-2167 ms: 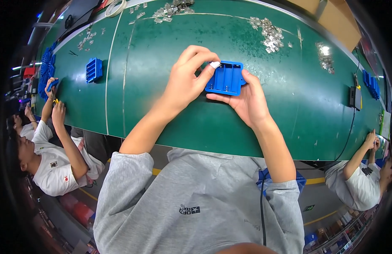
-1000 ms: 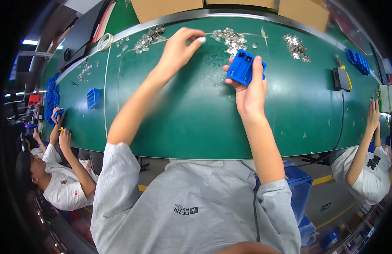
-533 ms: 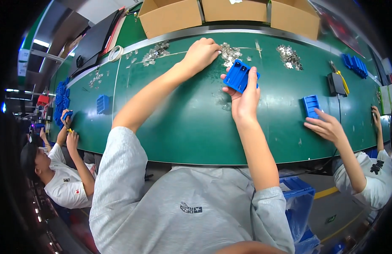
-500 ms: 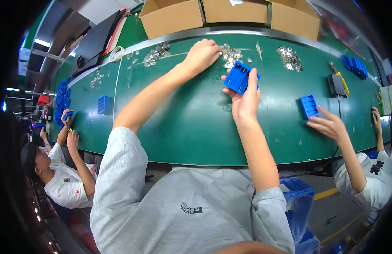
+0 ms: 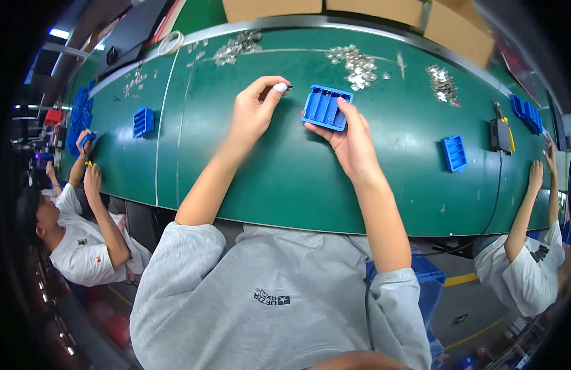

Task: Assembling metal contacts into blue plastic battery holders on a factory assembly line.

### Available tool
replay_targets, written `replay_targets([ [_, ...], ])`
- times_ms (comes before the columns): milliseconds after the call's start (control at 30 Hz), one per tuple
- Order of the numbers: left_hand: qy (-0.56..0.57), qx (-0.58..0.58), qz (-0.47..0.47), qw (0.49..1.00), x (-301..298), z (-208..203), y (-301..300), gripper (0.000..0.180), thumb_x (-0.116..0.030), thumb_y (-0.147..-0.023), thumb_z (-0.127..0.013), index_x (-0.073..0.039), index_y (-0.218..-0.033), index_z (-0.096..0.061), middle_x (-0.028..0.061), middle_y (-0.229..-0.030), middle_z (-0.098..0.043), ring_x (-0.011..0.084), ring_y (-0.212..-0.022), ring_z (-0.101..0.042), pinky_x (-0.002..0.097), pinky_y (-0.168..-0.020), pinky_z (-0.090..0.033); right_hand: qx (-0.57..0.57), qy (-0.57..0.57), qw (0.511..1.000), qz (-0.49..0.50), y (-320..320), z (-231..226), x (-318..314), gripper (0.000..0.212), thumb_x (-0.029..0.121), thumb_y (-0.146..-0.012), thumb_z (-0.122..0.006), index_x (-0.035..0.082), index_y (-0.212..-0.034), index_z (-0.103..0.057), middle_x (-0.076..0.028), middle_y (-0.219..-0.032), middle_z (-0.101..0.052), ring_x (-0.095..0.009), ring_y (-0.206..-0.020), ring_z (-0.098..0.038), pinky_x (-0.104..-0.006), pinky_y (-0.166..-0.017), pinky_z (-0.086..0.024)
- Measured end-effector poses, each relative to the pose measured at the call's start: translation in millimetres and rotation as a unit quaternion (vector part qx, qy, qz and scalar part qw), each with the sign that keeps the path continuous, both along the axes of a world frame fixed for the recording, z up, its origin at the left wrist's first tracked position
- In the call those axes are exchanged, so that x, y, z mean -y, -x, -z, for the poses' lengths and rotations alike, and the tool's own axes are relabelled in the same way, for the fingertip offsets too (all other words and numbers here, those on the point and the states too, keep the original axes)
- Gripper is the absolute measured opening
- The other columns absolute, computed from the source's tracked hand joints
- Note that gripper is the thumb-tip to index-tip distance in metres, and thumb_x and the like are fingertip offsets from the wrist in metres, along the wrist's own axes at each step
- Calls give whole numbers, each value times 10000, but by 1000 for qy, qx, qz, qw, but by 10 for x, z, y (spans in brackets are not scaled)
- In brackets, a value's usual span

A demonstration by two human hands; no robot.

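My right hand [image 5: 354, 139] grips a blue plastic battery holder [image 5: 325, 110] with long parallel slots, thumb over its right rim and fingers beneath. The slots face up toward me. To its left, apart from it, my left hand [image 5: 256, 110] is closed in a pinch, with a white cover on the thumb tip. A small dark metal piece [image 5: 289, 87] sticks out between its fingertips; its exact shape is too small to make out. Beyond the holder lies a loose pile of small shiny metal pieces [image 5: 357, 66].
More metal-piece piles lie at left [image 5: 237, 47] and right [image 5: 442, 85]. Blue holders rest at left [image 5: 143, 122] and right [image 5: 454, 153]. A tape roll [image 5: 170, 43], a black box [image 5: 500, 135] with a cable and cardboard boxes [image 5: 375, 9] line the far side. Co-workers sit on both sides.
My left hand has come back from the metal pile, nearer and to the left, with a small piece pinched. The holder has shifted slightly left and turned face up. The right co-worker's hand has left the nearby holder.
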State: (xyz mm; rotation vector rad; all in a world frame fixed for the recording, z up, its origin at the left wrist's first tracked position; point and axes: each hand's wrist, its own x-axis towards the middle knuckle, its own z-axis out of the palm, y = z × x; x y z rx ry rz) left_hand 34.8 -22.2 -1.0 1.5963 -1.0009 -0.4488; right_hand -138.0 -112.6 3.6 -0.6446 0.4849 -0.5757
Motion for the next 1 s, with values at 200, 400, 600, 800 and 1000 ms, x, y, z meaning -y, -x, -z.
replay_targets([
  [200, 12, 55, 14, 998, -181, -108, 2, 148, -104, -927, -568, 4, -995, -644, 59, -947, -647, 122, -872, -600, 245, -753, -471, -42, -5, 997, -71, -82, -51, -194, 450, 291, -966, -475, -116, -1157, -487, -201, -1061, -598, -282, -967, -635, -396, -804, -565],
  [400, 0, 46, 47, 998, -228, -131, 24, 138, -101, -912, -582, 5, -973, -645, 63, -945, -635, 133, -855, -590, 259, -734, -464, -53, 18, 996, -74, -72, -13, -224, 473, 304, -970, -468, -120, -1177, -477, -210, -1079, -592, -299, -983, -632, -397, -813, -559],
  [600, -2, 73, 57, 996, -207, -88, 46, 116, -71, -890, -594, -4, -964, -653, 79, -935, -643, 186, -858, -606, 279, -735, -475, -69, 26, 994, -81, -77, -19, -212, 500, 323, -972, -457, -132, -1179, -472, -220, -1085, -594, -297, -989, -632, -391, -827, -552],
  [800, 2, 126, 43, 991, -192, -57, 37, 109, -33, -864, -603, 0, -954, -654, 98, -934, -649, 217, -854, -621, 303, -717, -494, -74, 33, 993, -85, -89, -57, -232, 487, 323, -971, -458, -121, -1169, -485, -210, -1074, -599, -277, -987, -632, -393, -830, -552],
  [1000, 11, 147, 43, 988, -184, -68, 100, 97, -32, -856, -616, -5, -941, -656, 92, -921, -644, 211, -830, -623, 300, -698, -500, -83, 42, 992, -85, -85, -22, -237, 448, 312, -975, -457, -92, -1163, -500, -181, -1062, -604, -231, -960, -634, -390, -800, -564],
])
